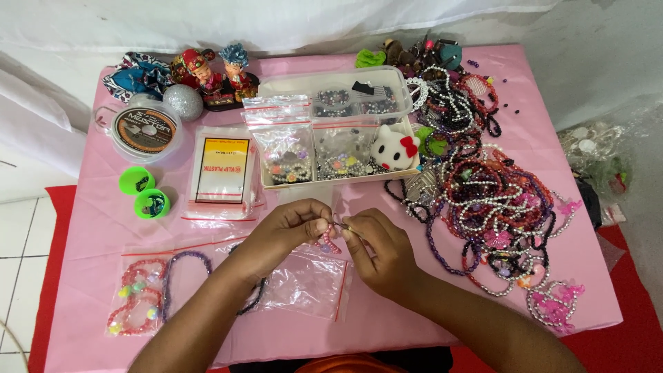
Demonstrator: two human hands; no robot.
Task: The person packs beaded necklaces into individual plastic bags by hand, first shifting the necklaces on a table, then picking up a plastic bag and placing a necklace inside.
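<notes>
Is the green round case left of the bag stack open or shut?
Open. The green round case lies in two halves side by side on the pink table cover, with dark contents showing inside each half.

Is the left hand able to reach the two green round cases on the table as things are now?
Probably yes. The green cases lie uncovered on the pink table, left of the left hand, with nothing between. But its fingers hold a small beaded piece together with the right hand.

Two bare forearms, no sleeves, left hand (286,231) and right hand (380,252) without rings, orange garment at the lap (352,364)
</notes>
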